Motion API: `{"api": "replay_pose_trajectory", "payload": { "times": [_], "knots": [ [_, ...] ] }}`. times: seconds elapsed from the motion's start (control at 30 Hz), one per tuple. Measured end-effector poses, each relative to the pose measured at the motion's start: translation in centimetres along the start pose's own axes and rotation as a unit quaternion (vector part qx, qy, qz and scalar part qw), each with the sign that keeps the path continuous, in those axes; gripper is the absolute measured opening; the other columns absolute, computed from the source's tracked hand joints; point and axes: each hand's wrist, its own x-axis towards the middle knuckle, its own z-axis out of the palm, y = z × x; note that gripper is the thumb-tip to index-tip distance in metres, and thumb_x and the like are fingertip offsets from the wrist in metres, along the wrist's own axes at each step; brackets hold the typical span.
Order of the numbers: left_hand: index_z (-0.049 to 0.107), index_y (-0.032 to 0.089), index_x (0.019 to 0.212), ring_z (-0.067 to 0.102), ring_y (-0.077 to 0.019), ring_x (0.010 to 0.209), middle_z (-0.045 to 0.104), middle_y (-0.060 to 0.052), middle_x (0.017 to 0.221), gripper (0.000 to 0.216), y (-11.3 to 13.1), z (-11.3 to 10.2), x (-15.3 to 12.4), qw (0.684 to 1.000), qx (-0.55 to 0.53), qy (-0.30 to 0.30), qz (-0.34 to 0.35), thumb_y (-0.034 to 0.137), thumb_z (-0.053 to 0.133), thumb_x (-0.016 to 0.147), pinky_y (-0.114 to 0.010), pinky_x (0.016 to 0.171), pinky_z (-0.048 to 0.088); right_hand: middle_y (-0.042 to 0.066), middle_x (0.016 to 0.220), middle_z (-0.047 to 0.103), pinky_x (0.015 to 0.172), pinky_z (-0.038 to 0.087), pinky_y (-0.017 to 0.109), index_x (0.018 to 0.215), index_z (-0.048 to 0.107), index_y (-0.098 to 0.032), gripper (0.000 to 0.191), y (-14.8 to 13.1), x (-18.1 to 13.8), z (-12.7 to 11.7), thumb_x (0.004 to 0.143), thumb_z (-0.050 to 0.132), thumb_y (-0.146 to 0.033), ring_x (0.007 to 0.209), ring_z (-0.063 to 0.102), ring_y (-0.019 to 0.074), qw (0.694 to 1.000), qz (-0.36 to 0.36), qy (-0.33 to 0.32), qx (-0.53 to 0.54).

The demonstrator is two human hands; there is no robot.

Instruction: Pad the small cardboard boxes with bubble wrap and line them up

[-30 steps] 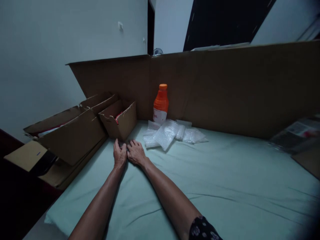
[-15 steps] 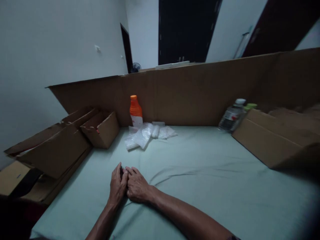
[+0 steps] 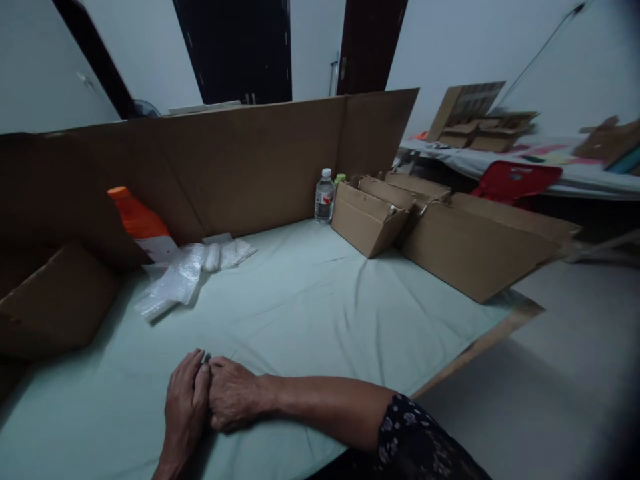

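On the pale green cloth (image 3: 300, 307), near the front edge, my two hands rest against each other. My left hand (image 3: 185, 397) lies on its side with fingers stretched out and thumb toward the other hand. My right hand (image 3: 234, 393) presses against it, back up, fingers curled under; its palm is hidden, so I cannot see whether anything is inside. Beyond the hands lie clear bubble-wrap pieces (image 3: 175, 280). An orange bottle (image 3: 143, 220) with a white lower part stands behind them, against the cardboard wall.
A tall cardboard wall (image 3: 255, 167) closes the back. Open cardboard boxes stand at left (image 3: 65, 300) and right (image 3: 450, 240). By the right boxes are a clear bottle (image 3: 325, 198) and a green cap (image 3: 340, 179). A red chair (image 3: 517, 180) stands beyond.
My view has swung to the right, bringing the right boxes, red chair and another table into sight. Both hands stay together on the cloth.
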Motion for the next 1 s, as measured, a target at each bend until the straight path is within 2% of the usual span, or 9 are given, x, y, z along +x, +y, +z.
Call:
{"api": "replay_pose_trajectory", "payload": {
  "times": [0.17, 0.37, 0.5, 0.7, 0.83, 1.0],
  "knots": [
    [0.074, 0.024, 0.096, 0.061, -0.0339, 0.121, 0.074, -0.013, 0.116, 0.043, 0.4, 0.0, 0.2, 1.0, -0.009, 0.006, -0.006, 0.055, 0.046, 0.083, -0.056, 0.114, 0.04, 0.012, 0.094, 0.075, 0.1, 0.039, 0.038, 0.091, 0.075, -0.012, 0.027, 0.3, 0.0, 0.7, 0.08, 0.064, -0.033, 0.094, 0.059, 0.0256, 1.0, -0.001, 0.019, -0.007],
    [0.075, 0.023, 0.092, 0.061, -0.034, 0.119, 0.075, -0.013, 0.113, 0.039, 1.4, 0.1, 0.7, 0.998, -0.047, 0.01, -0.027, 0.051, 0.049, 0.081, -0.057, 0.113, 0.039, 0.016, 0.102, 0.074, 0.103, 0.038, 0.038, 0.103, 0.073, -0.006, 0.035, 0.4, -0.2, 1.1, 0.081, 0.066, -0.031, 0.104, 0.058, 0.028, 0.999, 0.011, 0.045, -0.009],
    [0.077, 0.023, 0.09, 0.065, -0.0317, 0.112, 0.076, -0.011, 0.108, 0.036, 1.8, 0.3, 2.4, 0.997, -0.074, -0.012, -0.028, 0.049, 0.054, 0.078, -0.053, 0.109, 0.044, 0.018, 0.105, 0.074, 0.102, 0.04, 0.04, 0.106, 0.073, -0.006, 0.032, 0.7, -0.2, 1.2, 0.083, 0.063, -0.027, 0.105, 0.058, 0.0289, 0.998, 0.041, 0.052, 0.008],
    [0.076, 0.019, 0.094, 0.068, -0.0281, 0.101, 0.076, -0.01, 0.102, 0.036, 2.8, 1.9, 5.3, 0.991, -0.122, -0.02, -0.049, 0.045, 0.06, 0.073, -0.048, 0.098, 0.052, 0.02, 0.104, 0.075, 0.097, 0.043, 0.04, 0.104, 0.074, -0.003, 0.032, 2.2, 0.0, 1.1, 0.078, 0.064, -0.02, 0.102, 0.062, 0.0306, 0.989, 0.1, 0.071, 0.081],
    [0.072, 0.017, 0.101, 0.068, -0.025, 0.098, 0.072, -0.011, 0.105, 0.039, 3.2, 2.9, 6.7, 0.987, -0.144, 0.027, -0.072, 0.043, 0.058, 0.075, -0.042, 0.089, 0.056, 0.018, 0.104, 0.074, 0.09, 0.045, 0.039, 0.103, 0.073, -0.005, 0.028, 3.1, 0.0, 0.4, 0.079, 0.063, -0.014, 0.097, 0.062, 0.0275, 0.981, 0.141, 0.078, 0.109],
    [0.066, 0.017, 0.112, 0.066, -0.0204, 0.097, 0.061, -0.01, 0.117, 0.037, 2.7, 2.5, 9.7, 0.978, -0.126, 0.124, -0.107, 0.031, 0.054, 0.079, -0.038, 0.089, 0.055, 0.009, 0.098, 0.073, 0.087, 0.043, 0.035, 0.091, 0.072, -0.013, 0.01, 3.3, -0.2, -0.1, 0.086, 0.067, -0.019, 0.097, 0.061, 0.0227, 0.979, 0.122, 0.101, 0.128]
  ]
}}
